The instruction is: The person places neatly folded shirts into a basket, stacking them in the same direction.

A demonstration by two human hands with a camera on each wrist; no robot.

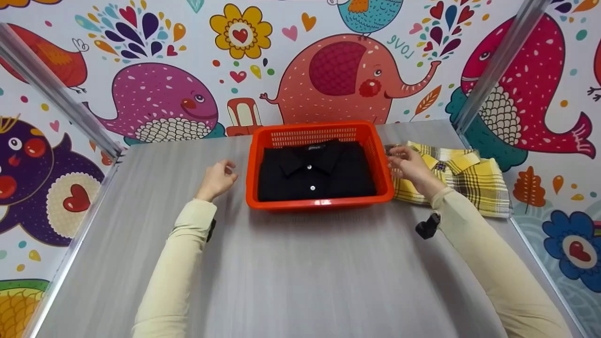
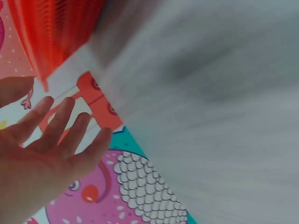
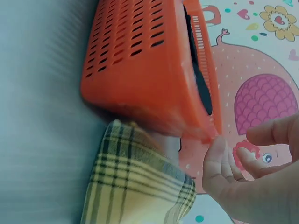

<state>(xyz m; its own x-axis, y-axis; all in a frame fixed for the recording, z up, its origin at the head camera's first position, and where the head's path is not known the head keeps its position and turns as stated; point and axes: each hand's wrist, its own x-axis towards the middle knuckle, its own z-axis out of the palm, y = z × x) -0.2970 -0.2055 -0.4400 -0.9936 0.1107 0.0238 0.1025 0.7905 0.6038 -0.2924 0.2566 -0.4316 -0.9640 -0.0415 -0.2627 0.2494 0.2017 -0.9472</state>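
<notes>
A black collared shirt (image 1: 324,171), folded with two white buttons showing, lies inside an orange-red plastic basket (image 1: 319,203). To the left of the basket hovers my left hand (image 1: 217,179), its fingers relaxed and spread, with nothing in them; the left wrist view shows the palm and the basket's corner beyond. My right hand (image 1: 413,168) is at the basket's right side, fingertips right at the rim in the right wrist view, fingers loosely bent. Below that hand, a folded yellow plaid garment (image 1: 462,180) lies on the table beside the basket.
The grey table (image 1: 319,277) reaches back to a wall (image 1: 178,28) with cartoon animals, and printed panels stand on both sides. Metal posts (image 1: 497,70) mark the back corners. A small black device (image 1: 428,226) sits on my right wrist.
</notes>
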